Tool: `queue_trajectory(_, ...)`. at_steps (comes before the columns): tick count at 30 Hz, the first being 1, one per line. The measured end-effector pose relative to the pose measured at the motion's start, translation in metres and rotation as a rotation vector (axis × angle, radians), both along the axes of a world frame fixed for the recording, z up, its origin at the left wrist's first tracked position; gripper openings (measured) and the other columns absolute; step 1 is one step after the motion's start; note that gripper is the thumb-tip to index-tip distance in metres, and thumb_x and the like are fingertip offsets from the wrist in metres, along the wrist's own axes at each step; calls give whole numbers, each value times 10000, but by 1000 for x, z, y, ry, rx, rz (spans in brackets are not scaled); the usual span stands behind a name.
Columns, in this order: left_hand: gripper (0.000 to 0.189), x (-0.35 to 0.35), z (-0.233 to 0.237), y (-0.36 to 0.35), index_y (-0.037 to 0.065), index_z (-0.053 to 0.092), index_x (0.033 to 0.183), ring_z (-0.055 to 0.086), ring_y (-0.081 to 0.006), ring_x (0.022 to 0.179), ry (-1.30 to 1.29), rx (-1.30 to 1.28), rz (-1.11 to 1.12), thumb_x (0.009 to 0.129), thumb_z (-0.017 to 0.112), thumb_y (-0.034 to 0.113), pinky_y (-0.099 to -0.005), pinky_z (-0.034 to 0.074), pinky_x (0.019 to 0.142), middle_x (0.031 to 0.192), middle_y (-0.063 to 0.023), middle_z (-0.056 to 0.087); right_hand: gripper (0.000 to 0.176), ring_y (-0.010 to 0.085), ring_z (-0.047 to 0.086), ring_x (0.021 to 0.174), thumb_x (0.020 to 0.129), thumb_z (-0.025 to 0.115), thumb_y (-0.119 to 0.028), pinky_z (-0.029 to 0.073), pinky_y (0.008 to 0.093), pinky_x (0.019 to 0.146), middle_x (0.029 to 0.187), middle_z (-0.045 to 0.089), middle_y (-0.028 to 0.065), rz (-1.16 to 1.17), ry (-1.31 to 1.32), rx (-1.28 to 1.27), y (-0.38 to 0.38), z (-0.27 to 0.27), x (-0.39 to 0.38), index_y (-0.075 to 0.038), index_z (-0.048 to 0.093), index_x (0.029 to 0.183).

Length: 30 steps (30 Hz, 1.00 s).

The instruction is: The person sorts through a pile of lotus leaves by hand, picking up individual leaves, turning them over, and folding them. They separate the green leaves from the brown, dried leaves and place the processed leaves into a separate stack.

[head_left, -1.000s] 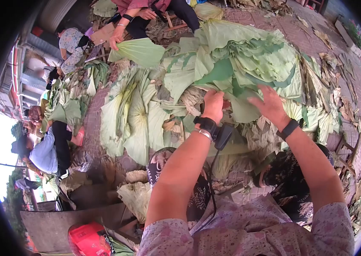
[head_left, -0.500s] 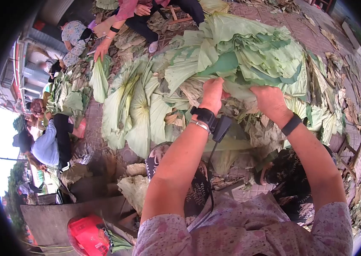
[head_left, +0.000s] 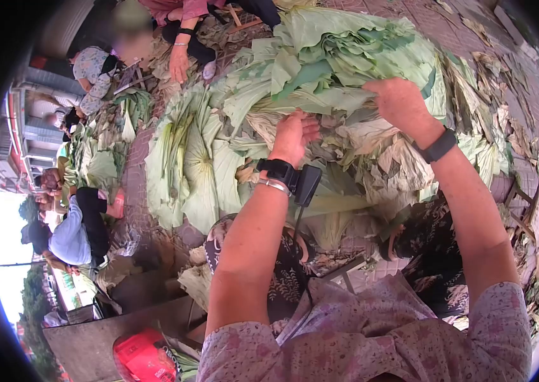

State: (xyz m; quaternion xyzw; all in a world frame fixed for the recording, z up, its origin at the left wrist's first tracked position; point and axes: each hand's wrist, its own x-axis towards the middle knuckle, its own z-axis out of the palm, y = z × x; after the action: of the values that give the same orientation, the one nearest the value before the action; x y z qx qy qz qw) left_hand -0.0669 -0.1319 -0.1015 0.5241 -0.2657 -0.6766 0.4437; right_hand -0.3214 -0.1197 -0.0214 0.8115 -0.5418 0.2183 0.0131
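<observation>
Nearest the body, short of both hands and off to the left, lies a red bag [head_left: 145, 356]; a dark device [head_left: 308, 185] with a cord sits by the left wrist. Just short of the right hand are dry, crumpled leaves [head_left: 403, 162], buff and papery; they look brittle, likely to crack or shed bits if squeezed, so a loose scoop from beneath would suit them. The hands are apart. The left hand [head_left: 292, 137] is open, fingers spread over the near side of the heap. The right hand [head_left: 400, 105] is curled at the near edge of the green leaf stack [head_left: 371, 57]; whether its fingertips pinch a leaf I cannot tell. The stack lies just beyond both hands, its layers ruffled and overlapping. Each leaf should be light, thin and floppy, apt to sag or tear along its folds, while the whole stack would carry some weight and might slide apart. One leaf is best taken with broad pinches at two well-spaced places on the rim; the stack wants flat palms under it. Left of the left hand, long pleated leaves [head_left: 199, 169] gather into ribbed folds, probably firmer to hold there. Farther off, beyond them, a co-worker's hand [head_left: 179, 62] reaches down.
</observation>
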Motion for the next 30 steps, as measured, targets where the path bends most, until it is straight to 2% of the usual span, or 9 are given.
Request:
queue_trajectory(11,405,16,-15,-28,-38,541,1129,660,-271,724,37,7,103,1032,430,340,-381,571,634,931,-158,673,227,288,688,718,732,601,-18,547,393,624,736,673,112,115,265,57,25,-5,14,-99,687,926)
queue_trajectory(12,447,36,-36,-36,-51,510,1186,666,-307,882,-11,-38,14,1037,396,355,-412,575,782,1077,-196,655,206,284,688,717,729,604,-20,546,390,619,734,672,108,119,287,64,26,-7,14,-98,681,903)
queue_trajectory(15,471,56,-29,-51,-63,435,1271,591,-359,1133,128,208,252,1034,393,342,-455,502,982,1269,-240,566,143,279,687,717,719,611,-23,541,385,614,728,667,107,146,299,82,29,-10,15,-92,654,838)
queue_trajectory(18,474,88,-43,-72,-63,362,1328,464,-381,1303,405,230,431,1031,391,306,-484,403,1097,1398,-260,459,104,284,684,718,713,617,-26,538,384,616,729,664,115,163,299,91,31,-10,17,-84,636,797)
queue_trajectory(22,440,121,-83,-106,-53,382,1311,541,-350,1219,588,238,335,1035,419,288,-471,467,1025,1319,-218,540,81,289,681,717,710,624,-31,537,387,622,723,664,121,178,304,107,33,-11,20,-80,634,774)
queue_trajectory(25,478,101,-75,-120,-46,461,1349,623,-281,1106,592,265,556,1010,525,283,-360,540,890,1317,-182,585,70,285,682,708,711,623,-34,533,386,625,713,664,114,171,334,149,35,-13,21,-84,642,755)
queue_trajectory(26,478,105,-70,-121,-18,503,1333,665,-237,948,723,287,417,993,573,311,-335,554,759,1190,-124,659,67,284,682,704,711,623,-35,531,385,625,709,663,112,169,347,164,35,-13,23,-86,645,748)
queue_trajectory(28,484,108,-85,-131,-15,492,1347,651,-219,983,-36,-91,20,987,586,294,-325,546,786,1215,-122,646,65,282,683,699,714,620,-39,527,380,624,703,663,106,184,350,154,37,-16,24,-90,651,738)
queue_trajectory(30,475,117,-132,-162,-21,469,1368,622,-208,1053,71,-227,-157,969,608,197,-328,530,850,1268,-122,619,67,279,684,695,715,619,-41,523,376,622,698,663,101,189,359,148,39,-17,24,-95,656,732)
